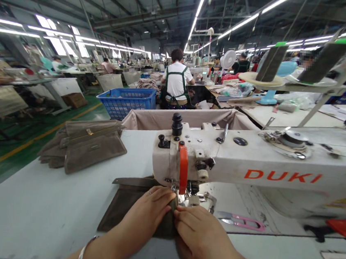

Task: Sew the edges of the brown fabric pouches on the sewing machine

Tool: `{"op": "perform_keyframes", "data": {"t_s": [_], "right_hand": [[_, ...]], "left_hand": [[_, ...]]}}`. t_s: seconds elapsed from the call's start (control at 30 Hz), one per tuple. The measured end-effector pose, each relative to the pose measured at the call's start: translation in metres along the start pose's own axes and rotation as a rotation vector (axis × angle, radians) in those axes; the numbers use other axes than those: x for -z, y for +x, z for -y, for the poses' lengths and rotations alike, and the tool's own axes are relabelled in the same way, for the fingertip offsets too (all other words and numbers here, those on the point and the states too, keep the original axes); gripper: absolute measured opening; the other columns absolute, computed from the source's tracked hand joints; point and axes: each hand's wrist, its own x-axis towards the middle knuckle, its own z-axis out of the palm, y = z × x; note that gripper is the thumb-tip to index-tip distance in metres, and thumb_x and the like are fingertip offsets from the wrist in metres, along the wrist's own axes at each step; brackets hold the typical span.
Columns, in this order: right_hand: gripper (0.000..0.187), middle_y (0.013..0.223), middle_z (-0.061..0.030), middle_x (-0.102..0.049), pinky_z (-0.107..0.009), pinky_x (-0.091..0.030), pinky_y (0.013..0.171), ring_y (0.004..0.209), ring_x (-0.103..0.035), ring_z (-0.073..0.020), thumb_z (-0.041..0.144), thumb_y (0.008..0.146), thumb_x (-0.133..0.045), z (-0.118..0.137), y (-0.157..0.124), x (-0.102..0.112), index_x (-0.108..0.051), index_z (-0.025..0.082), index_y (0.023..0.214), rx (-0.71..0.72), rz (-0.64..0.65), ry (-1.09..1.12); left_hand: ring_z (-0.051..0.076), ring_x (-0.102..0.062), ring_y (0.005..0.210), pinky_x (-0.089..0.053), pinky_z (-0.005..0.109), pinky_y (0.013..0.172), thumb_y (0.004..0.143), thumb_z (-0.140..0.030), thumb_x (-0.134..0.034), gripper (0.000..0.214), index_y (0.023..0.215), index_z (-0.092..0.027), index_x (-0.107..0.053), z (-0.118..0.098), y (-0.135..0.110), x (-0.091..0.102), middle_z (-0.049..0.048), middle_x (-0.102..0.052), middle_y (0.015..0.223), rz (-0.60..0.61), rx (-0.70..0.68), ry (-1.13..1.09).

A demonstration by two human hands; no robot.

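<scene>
Nearest to the camera are two bare hands: the left hand (149, 209) lies over a brown fabric piece (118, 206), and the right hand (201, 231) is beside it, at the right edge of the same piece. Largest among the things around is the pale work table (69, 205), whose flat top supports the fabric on the left side. On it stands the white sewing machine (228, 162), its head just above the fingertips. Behind the table is a cloth-lined bin (139, 120). On the far left of the table lies a pile of brown pieces (92, 150), perhaps placed there to be out of the way of the hands. The held piece lies flat, its right edge close to the needle area; the left fingers press on it, seemingly to keep it smooth, but I cannot tell if they also pinch. The right fingers are drawn narrowly together on the edge, I think to guide it straight. Two thread cones (272, 62) stand above the machine's arm, probably so that thread can run down freely. Pink-handled snips (243, 221) rest right of the needle area, within easy reach. Smallest is the bracelet (82, 254) on the left wrist.
</scene>
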Motion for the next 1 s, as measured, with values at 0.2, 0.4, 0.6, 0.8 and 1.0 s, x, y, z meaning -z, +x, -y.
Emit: {"op": "perform_keyframes", "data": {"t_s": [0.2, 0.4, 0.6, 0.8, 1.0], "right_hand": [[0.017, 0.095, -0.0076, -0.07, -0.035, -0.05, 0.09, 0.096, -0.063, -0.022, 0.007, 0.079, -0.055, 0.004, 0.001, -0.005, -0.066, 0.013, 0.091, -0.035, 0.047, 0.037], [0.039, 0.117, -0.0027, -0.066, -0.037, -0.039, 0.104, 0.116, -0.055, -0.0192, 0.004, 0.08, -0.052, 0.004, 0.002, 0.037, -0.062, 0.023, 0.113, -0.112, 0.205, 0.103], [0.04, 0.108, -0.0042, -0.06, -0.035, -0.047, 0.087, 0.1, -0.058, -0.0214, -0.001, 0.078, -0.053, -0.026, 0.001, 0.07, -0.059, 0.025, 0.107, -0.372, 0.294, -0.006], [0.01, 0.085, -0.0047, -0.057, -0.031, -0.045, 0.065, 0.074, -0.059, -0.0202, 0.01, 0.088, -0.05, -0.038, 0.005, 0.042, -0.055, 0.019, 0.089, -0.466, 0.123, -0.193], [0.015, 0.096, -0.0048, -0.057, -0.033, -0.047, 0.078, 0.09, -0.056, -0.0213, 0.006, 0.085, -0.057, -0.028, 0.001, 0.044, -0.054, 0.02, 0.091, -0.361, 0.213, 0.059]], "left_hand": [[0.021, -0.053, 0.122, -0.043, 0.042, 0.11, 0.093, -0.008, -0.055, 0.032, 0.123, -0.019, -0.056, 0.0, 0.001, 0.003, 0.0053, -0.061, 0.126, 0.047, 0.014, -0.004], [0.025, -0.048, 0.129, -0.041, 0.046, 0.112, 0.092, -0.023, -0.063, 0.046, 0.136, -0.019, -0.049, 0.002, -0.011, 0.01, 0.0089, -0.055, 0.137, 0.112, -0.006, 0.02], [0.027, -0.053, 0.126, -0.046, 0.047, 0.108, 0.088, -0.032, -0.067, 0.044, 0.129, -0.017, -0.057, -0.007, -0.031, 0.013, 0.0101, -0.059, 0.132, 0.078, -0.163, 0.054], [0.023, -0.059, 0.117, -0.045, 0.037, 0.109, 0.091, -0.007, -0.043, 0.033, 0.12, -0.009, -0.06, -0.021, -0.028, 0.01, 0.0113, -0.065, 0.122, -0.01, -0.276, 0.179], [0.021, -0.064, 0.108, -0.054, 0.037, 0.098, 0.095, -0.01, -0.042, 0.027, 0.115, -0.014, -0.061, -0.017, -0.023, 0.01, 0.0083, -0.069, 0.114, -0.022, -0.224, 0.133]]}}
